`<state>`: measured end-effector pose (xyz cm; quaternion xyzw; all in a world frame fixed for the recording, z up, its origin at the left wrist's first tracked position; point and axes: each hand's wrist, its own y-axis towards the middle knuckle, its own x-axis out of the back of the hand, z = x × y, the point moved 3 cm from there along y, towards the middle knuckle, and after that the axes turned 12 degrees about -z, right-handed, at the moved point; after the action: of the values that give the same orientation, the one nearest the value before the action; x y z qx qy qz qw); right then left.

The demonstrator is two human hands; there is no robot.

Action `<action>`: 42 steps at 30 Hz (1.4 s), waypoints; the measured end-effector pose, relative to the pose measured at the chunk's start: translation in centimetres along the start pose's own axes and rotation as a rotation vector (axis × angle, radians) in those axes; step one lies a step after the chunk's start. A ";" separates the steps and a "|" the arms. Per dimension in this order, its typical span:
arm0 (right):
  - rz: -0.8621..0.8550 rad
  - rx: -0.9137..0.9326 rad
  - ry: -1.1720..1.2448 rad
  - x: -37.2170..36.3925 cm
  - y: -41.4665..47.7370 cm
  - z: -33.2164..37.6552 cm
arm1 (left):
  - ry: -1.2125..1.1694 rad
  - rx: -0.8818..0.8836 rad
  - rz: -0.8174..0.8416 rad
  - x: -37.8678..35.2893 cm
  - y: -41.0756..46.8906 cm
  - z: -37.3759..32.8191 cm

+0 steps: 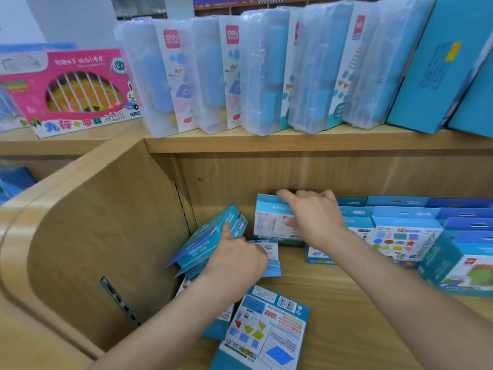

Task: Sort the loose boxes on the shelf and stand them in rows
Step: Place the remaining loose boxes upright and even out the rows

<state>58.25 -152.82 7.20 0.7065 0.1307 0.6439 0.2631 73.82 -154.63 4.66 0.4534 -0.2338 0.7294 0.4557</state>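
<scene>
Gripping boxes, both hands reach forward (left's tilted).

a stationery or toy shop: wooden display shelf stocked with rows of shrink-wrapped sets, a pink toy box and barcoded blue boxes.

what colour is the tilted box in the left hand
Teal blue with white print; the head view shows the tilted box in the left hand.
</scene>
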 end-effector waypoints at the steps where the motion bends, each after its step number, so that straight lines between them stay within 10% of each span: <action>1: 0.012 0.009 -0.027 -0.5 -0.1 0.1 | -0.008 -0.004 -0.012 0.0 -0.1 0.1; 19: 0.096 0.135 0.130 -1.0 0.5 -3.2 | -0.066 -0.003 -0.106 0.1 -1.6 1.5; 25: -0.125 -0.227 0.598 1.8 -1.5 -6.0 | -0.173 -0.059 0.090 0.7 -1.3 0.8; 30: 0.184 -0.022 -0.018 1.6 -4.7 -7.3 | -0.407 0.034 0.037 2.1 -0.3 1.8; 42: 0.040 -0.097 -0.283 0.1 -5.6 -9.7 | -0.718 0.319 -0.070 -1.1 11.2 -5.3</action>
<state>49.59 -146.12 4.58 0.7791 0.0470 0.5485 0.3000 61.83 -156.45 1.91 0.7524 -0.2464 0.5358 0.2934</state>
